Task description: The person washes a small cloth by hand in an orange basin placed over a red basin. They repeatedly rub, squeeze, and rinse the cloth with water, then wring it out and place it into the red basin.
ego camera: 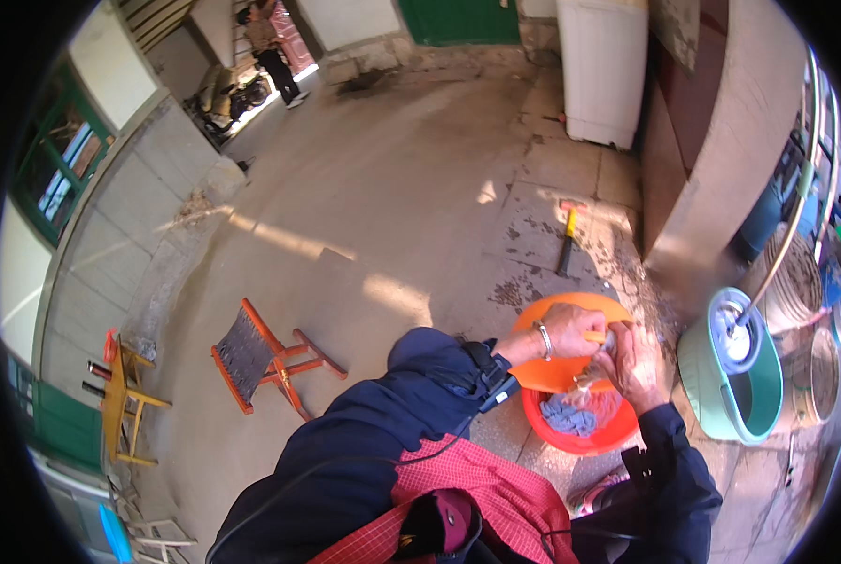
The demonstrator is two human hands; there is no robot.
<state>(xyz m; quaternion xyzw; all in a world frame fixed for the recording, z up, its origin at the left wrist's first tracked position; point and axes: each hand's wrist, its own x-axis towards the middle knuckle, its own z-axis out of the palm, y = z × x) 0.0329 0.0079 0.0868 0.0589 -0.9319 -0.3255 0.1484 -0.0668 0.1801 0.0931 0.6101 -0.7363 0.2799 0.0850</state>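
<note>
My left hand (570,331), with a metal bracelet at its wrist, is closed on a small orange item (594,336) above an orange plastic basin (554,374). Close against it, my right hand (635,363) has bent fingers around something pale and partly hidden, too small to name. The orange basin overlaps a red plastic basin (581,445) below it. Inside the red one lie a grey-blue cloth (568,414) and some reddish, see-through material.
A hammer (568,240) lies on the floor beyond the basins. At right stand a mint-green bucket (706,395) and several dirty pails. A folding stool (251,359) is at left. A person (272,56) stands far off by a doorway.
</note>
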